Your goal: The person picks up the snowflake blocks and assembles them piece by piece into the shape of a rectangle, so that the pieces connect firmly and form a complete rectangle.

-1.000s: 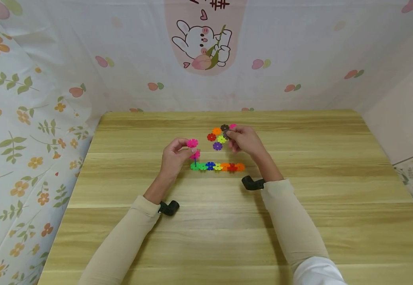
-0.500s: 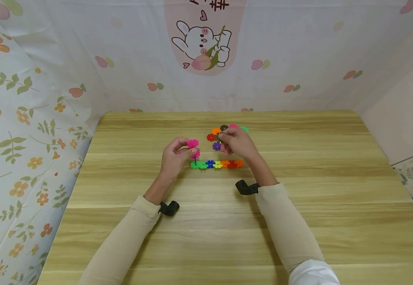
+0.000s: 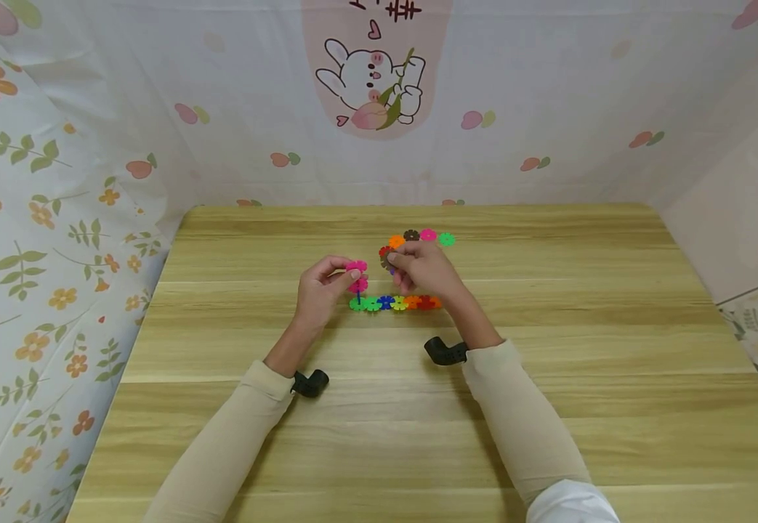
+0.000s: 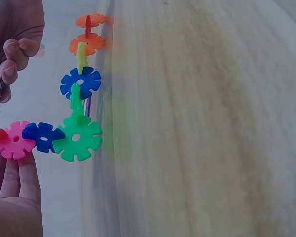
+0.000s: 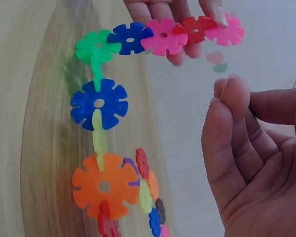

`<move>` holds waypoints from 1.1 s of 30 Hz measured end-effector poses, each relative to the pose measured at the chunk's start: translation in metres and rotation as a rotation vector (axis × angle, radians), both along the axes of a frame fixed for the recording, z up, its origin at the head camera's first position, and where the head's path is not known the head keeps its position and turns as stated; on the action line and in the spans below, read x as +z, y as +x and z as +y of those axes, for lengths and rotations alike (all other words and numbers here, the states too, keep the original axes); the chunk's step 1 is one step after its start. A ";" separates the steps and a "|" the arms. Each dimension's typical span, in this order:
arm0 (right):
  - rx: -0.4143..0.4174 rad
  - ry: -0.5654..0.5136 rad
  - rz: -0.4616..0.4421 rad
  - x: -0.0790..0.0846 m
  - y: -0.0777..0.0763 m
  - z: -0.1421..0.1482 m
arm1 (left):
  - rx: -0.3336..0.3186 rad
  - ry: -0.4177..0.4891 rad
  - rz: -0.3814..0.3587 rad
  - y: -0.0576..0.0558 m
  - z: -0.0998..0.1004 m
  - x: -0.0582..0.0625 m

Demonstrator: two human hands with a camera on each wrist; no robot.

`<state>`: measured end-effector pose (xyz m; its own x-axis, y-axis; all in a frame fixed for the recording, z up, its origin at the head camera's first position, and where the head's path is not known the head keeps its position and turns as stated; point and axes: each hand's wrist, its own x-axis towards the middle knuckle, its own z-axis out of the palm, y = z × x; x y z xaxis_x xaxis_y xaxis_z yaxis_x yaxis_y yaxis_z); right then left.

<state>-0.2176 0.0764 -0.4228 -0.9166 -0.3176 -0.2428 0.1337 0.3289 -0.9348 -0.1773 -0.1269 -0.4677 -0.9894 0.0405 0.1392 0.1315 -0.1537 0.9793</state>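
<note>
We see L-shaped chain of multicoloured notched plastic discs (image 5: pixel 111 106) on wooden tabletop (image 3: pixel 365 443); left hand (image 3: pixel 320 287), fingers clamped on chain's raised end; right hand (image 3: pixel 427 270), fingers pinching brown notched plastic disc (image 3: pixel 385 261) near it.

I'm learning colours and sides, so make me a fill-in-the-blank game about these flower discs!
The left hand holds the upright chain, whose top disc is ____.
The next disc down is ____.
The linked yellow disc joins an orange disc to a ____ one.
One brown disc is in the ____ hand.

Missing words: pink; red; blue; right.
</note>
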 end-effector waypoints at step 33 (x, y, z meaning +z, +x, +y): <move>0.097 -0.134 -0.085 -0.003 0.005 -0.015 | 0.043 -0.115 0.071 0.001 0.001 0.002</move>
